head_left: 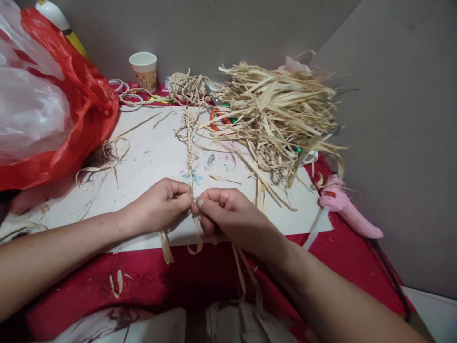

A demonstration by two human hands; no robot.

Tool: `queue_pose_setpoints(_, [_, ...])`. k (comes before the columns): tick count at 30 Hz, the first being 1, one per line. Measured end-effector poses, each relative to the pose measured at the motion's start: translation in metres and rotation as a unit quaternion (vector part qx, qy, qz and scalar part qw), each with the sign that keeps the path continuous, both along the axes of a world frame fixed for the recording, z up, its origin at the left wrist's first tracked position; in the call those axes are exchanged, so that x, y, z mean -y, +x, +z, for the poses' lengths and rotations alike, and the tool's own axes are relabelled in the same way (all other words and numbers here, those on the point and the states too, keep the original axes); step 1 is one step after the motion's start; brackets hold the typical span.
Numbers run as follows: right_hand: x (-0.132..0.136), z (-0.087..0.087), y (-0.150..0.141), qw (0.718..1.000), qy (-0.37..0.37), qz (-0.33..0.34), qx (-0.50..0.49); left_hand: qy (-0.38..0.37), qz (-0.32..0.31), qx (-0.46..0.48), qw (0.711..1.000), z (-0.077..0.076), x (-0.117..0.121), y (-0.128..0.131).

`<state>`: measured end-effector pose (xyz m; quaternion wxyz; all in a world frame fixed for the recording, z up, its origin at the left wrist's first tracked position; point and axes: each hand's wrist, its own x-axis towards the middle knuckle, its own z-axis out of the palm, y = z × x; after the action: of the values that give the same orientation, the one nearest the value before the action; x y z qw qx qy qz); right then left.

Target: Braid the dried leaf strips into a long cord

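A thin straw braid (190, 152) runs down the white board (150, 143) toward me. At its near end my left hand (167, 200) pinches it between thumb and forefinger. Right beside it, almost touching, my right hand (223, 209) is closed on the same end. Loose flat straw strands (195, 236) hang below both hands, some past the board's near edge. The exact crossing of the strands is hidden by my fingertips.
A big heap of dry straw (271, 105) lies at back right, near a pink glue gun (348, 209). A paper cup (143, 71) and coiled braid (189, 88) stand at the back. A red plastic bag (89, 128) fills the left. Grey walls (228, 33) close in behind and right.
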<state>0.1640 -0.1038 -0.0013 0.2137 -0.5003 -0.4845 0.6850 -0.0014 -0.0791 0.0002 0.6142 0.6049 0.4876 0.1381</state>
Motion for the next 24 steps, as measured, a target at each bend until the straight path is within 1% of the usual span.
queue_pose_setpoints(1, [0.002,-0.001,-0.002,1.0,0.004,-0.005,-0.006,0.005,0.003,0.003,1.0,0.0,0.001,0.001])
queue_pose_setpoints(2, [0.004,-0.002,-0.004,1.0,0.024,-0.007,0.009,0.008,0.007,0.006,1.0,0.001,0.001,0.001])
queue_pose_setpoints(4, [0.008,-0.004,-0.007,0.991,0.108,0.0,0.084,0.016,0.017,0.012,1.0,0.001,0.003,0.002])
queue_pose_setpoints(5, [0.01,-0.005,-0.008,0.977,0.169,0.011,0.131,0.019,0.021,0.014,0.999,0.0,0.003,0.002])
queue_pose_setpoints(6, [0.012,-0.006,-0.008,0.955,0.234,0.027,0.179,0.021,0.025,0.016,0.999,0.0,0.004,0.002])
queue_pose_setpoints(8, [0.015,-0.007,-0.008,0.898,0.343,0.069,0.269,0.017,0.032,0.026,0.999,-0.001,0.006,0.002])
queue_pose_setpoints(10, [0.017,-0.008,-0.007,0.842,0.402,0.1,0.346,0.002,0.04,0.043,0.998,-0.001,0.008,0.002])
queue_pose_setpoints(11, [0.019,-0.008,-0.007,0.819,0.418,0.11,0.378,-0.007,0.043,0.053,0.998,-0.001,0.008,0.003])
queue_pose_setpoints(13, [0.022,-0.009,-0.007,0.785,0.44,0.118,0.421,-0.027,0.048,0.075,0.996,-0.001,0.009,0.003])
queue_pose_setpoints(16, [0.025,-0.008,-0.007,0.744,0.459,0.131,0.466,-0.058,0.057,0.096,0.992,-0.001,0.008,0.004])
queue_pose_setpoints(18, [0.026,-0.007,-0.009,0.724,0.461,0.161,0.488,-0.072,0.069,0.093,0.991,-0.002,0.008,0.004])
queue_pose_setpoints(21, [0.026,-0.003,-0.012,0.708,0.466,0.204,0.489,-0.072,0.084,0.084,0.99,-0.003,0.008,0.004])
queue_pose_setpoints(23, [0.027,0.001,-0.013,0.714,0.477,0.223,0.461,-0.079,0.091,0.095,0.988,-0.002,0.009,0.004])
queue_pose_setpoints(24, [0.027,0.003,-0.012,0.725,0.48,0.239,0.431,-0.087,0.095,0.106,0.986,-0.001,0.01,0.004])
